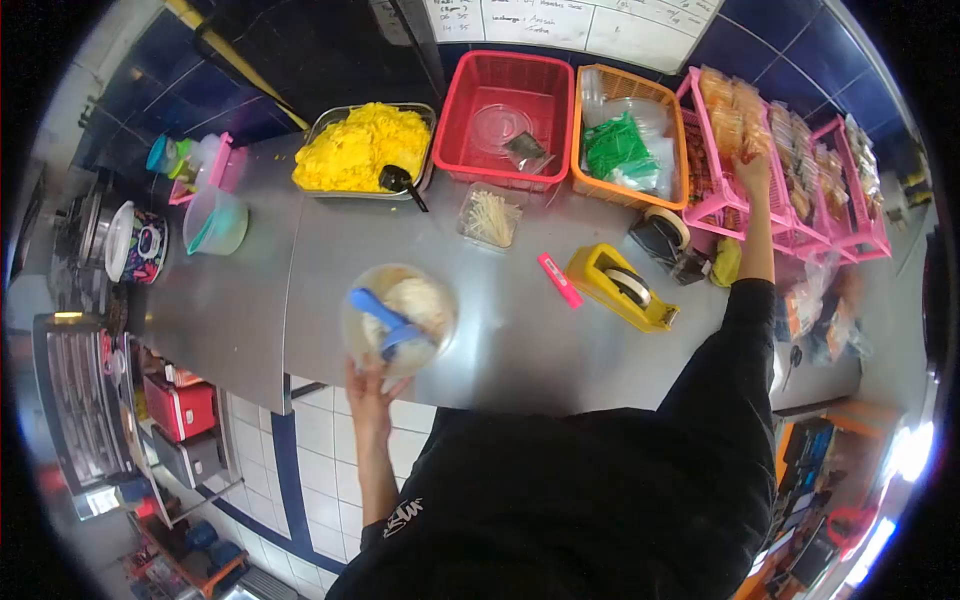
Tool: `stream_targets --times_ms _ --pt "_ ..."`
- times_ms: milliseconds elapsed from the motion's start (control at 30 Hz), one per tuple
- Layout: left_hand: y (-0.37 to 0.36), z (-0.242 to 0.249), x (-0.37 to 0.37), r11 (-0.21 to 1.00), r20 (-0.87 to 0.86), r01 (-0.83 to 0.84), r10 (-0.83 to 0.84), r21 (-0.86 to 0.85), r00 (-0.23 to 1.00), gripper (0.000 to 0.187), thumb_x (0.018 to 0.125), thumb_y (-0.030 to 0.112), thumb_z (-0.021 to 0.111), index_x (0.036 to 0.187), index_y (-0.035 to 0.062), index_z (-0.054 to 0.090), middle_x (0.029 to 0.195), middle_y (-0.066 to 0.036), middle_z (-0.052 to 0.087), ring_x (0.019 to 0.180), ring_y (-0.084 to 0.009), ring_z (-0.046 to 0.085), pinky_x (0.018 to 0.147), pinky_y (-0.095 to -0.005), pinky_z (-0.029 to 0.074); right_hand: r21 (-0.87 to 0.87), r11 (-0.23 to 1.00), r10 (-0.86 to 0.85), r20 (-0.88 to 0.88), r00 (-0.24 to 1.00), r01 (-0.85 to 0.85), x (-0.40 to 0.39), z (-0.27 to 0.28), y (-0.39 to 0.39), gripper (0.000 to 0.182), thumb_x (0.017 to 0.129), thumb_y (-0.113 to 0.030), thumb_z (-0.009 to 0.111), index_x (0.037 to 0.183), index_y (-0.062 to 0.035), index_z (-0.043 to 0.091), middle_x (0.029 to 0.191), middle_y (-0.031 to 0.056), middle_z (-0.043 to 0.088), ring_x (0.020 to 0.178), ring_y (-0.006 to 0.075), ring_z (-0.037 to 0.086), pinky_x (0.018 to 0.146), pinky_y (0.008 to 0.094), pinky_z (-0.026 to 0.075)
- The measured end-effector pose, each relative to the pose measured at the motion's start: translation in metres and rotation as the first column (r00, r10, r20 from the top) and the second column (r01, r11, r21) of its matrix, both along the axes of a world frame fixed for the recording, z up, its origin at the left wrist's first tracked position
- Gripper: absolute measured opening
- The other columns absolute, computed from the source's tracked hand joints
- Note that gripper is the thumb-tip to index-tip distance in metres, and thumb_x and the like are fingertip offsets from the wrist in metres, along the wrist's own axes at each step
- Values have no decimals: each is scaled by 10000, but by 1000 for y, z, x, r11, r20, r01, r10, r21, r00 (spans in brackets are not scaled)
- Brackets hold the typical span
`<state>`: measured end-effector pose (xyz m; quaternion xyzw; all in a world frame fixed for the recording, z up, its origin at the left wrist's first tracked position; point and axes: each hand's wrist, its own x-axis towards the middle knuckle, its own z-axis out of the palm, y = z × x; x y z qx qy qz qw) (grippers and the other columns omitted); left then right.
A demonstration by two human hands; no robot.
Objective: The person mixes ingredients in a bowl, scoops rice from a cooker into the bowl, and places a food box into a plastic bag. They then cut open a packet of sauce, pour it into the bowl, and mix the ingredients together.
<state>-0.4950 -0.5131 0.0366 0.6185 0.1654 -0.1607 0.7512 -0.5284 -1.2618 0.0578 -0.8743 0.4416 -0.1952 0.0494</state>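
Note:
My left hand [370,390] is at the near edge of a clear round tub [447,335], its fingers apart against the tub's side. Inside the tub are a pale, whitish food [415,300] and a blue scoop [385,315]. At the right, my right arm is stretched out to a pink basket [722,212] of packets, and my right hand [752,168] touches an orange packet [735,115] there. The fingertips of that hand are too small and partly hidden to tell their grip.
A tray of yellow food [365,150] with a black scoop [398,180], a red basket [505,178] and an orange basket [625,190] line the back. Nearer are a small box of sticks [490,218], a pink marker [559,280] and a yellow tape dispenser [600,280].

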Motion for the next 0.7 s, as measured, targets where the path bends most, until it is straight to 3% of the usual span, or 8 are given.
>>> stream_targets --times_ms 33,167,233,300,400,533,600,700 --pt "-15 10 -7 998 -19 38 -38 -47 999 761 906 179 567 1453 90 46 1469 -201 183 1267 -363 373 913 -503 472 19 1000 -10 -30 1000 11 3 2 -1 628 701 -419 694 1049 90 569 888 264 643 914 398 618 795 447 485" --pt "-45 11 -22 939 292 -105 6 327 957 706 914 142 539 1450 67 85 1495 -192 118 1365 -348 186 1059 -489 289 36 994 -103 -89 991 107 4 -4 -3 543 673 -374 723 1009 39 615 885 246 652 919 387 621 809 439 481" --pt "-61 31 -22 907 439 -133 -62 399 897 670 921 120 515 1446 51 105 1502 -187 95 1390 -326 112 1097 -469 216 -62 995 85 125 989 -78 4 -15 -7 616 642 -316 754 1145 -15 565 919 209 651 860 337 621 783 411 485" --pt "-68 47 -23 879 594 -259 -34 401 804 648 919 93 495 1441 39 117 1497 -187 124 1383 -314 152 1101 -460 212 -82 979 197 178 964 -185 7 -14 -1 646 644 -330 744 1191 -60 531 927 206 653 866 326 626 795 407 486" --pt "-75 55 -23 860 733 -326 -78 393 676 623 914 75 481 1428 12 134 1483 -189 177 1372 -304 199 1106 -454 212 59 981 177 112 978 -185 10 0 21 698 646 -350 730 1259 -128 481 939 202 655 876 309 633 813 401 486" --pt "-110 68 -22 867 804 -300 -173 398 570 564 908 69 476 1391 -18 200 1459 -195 244 1351 -306 255 1104 -451 231 195 981 -14 56 998 2 3 19 43 778 649 -377 711 1350 -219 413 955 196 658 888 286 643 836 394 486" --pt "-130 73 -25 890 847 -255 -222 379 483 522 907 63 467 1367 -28 238 1453 -203 250 1343 -311 273 1100 -446 243 105 986 -151 236 960 129 14 -2 26 565 636 -370 736 1143 -159 603 814 174 669 834 323 651 758 396 512" --pt "-158 71 -31 948 875 -69 -255 309 412 496 886 44 469 1338 -34 280 1379 -226 344 1274 -326 372 1073 -453 297 342 937 -189 330 925 69 -6 27 46 436 642 -357 743 991 -111 658 825 164 671 821 320 652 751 398 510"
